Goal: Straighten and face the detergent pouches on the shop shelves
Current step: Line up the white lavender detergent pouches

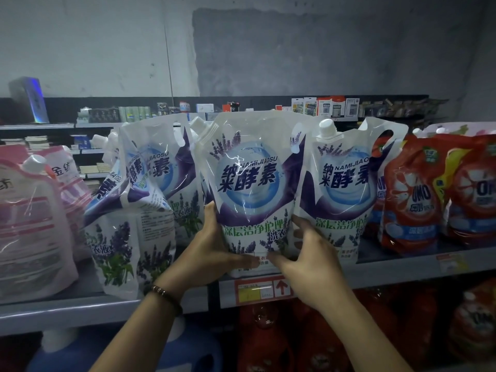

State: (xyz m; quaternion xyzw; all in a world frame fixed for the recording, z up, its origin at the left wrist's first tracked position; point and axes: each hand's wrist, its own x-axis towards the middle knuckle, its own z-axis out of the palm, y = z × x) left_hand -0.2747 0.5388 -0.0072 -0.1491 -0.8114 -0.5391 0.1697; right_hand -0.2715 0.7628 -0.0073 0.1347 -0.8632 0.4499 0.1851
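Both hands grip the bottom of a glossy, crinkled white-and-purple pouch standing upright at the shelf front edge. The left hand curls round its lower left side, and the right hand round its lower right corner. An upright twin pouch touches its right side, a slumped pouch leans at its left, and red pouches crowd beyond.

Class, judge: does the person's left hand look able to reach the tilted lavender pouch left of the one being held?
Probably yes: the left hand grips the held pouch right beside the tilted pouch, with nothing between them; it must let go first.
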